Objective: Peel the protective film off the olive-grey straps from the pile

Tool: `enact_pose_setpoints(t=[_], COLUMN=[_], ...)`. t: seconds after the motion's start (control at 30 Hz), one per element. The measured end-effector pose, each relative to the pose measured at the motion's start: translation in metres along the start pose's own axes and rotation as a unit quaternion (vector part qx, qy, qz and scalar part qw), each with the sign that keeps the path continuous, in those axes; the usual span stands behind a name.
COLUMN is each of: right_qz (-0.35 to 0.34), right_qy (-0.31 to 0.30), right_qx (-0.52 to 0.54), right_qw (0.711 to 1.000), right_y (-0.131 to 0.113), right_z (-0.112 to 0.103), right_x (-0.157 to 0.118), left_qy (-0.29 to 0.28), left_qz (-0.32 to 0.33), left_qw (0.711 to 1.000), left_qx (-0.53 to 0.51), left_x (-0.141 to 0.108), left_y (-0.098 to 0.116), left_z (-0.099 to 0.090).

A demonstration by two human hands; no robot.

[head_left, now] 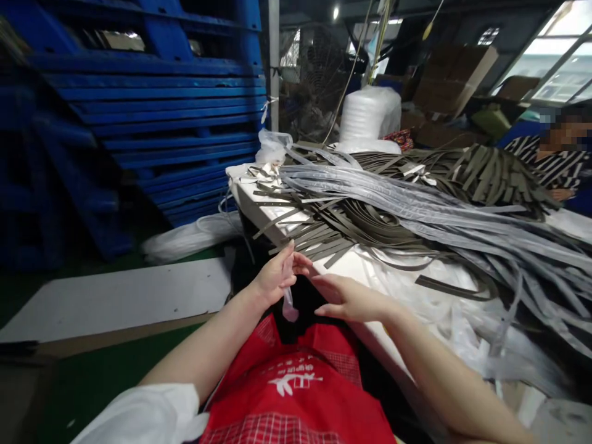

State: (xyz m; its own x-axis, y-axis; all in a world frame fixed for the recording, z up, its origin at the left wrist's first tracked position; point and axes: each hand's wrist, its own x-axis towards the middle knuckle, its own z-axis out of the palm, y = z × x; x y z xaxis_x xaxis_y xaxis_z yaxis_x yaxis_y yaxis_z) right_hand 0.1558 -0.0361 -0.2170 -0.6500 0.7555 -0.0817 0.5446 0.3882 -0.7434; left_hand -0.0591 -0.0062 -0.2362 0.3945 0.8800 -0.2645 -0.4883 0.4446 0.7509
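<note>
Where the left hand (278, 275) curls, a clear strip (289, 307) hangs lengthwise downward.

White table (354, 259), and it's heaped: dark strips (370, 225) fanning right across, ends poking over the left edge, long clear plastic strips (351, 185) sprawled over them towards the right, a white wrapped stack (370, 117) at the far side, crumpled clear plastic (462, 327) near right; whitish plastic bundle (197, 234) on the green floor (115, 370), left

Bright window (554, 47), dim, blurred surroundings
</note>
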Motion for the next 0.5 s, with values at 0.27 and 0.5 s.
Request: enact_pose_setpoints(t=[0.27,0.5], right_qz=[0.033,0.045], right_qy=[0.079,0.151], right_qx=[0.250,0.277], right_qw=[0.965,0.948], right_y=[0.010,0.026], right_z=[0.097,0.096], right_x=[0.041,0.035], left_qy=[-0.025,-0.026], left_qz=[0.050,0.029], left_qw=[0.997,0.970], left_qx=[0.058,0.239], left_x=[-0.002,-0.001], left_y=[0.000,-0.014], left_z=[-0.005,-0.027])
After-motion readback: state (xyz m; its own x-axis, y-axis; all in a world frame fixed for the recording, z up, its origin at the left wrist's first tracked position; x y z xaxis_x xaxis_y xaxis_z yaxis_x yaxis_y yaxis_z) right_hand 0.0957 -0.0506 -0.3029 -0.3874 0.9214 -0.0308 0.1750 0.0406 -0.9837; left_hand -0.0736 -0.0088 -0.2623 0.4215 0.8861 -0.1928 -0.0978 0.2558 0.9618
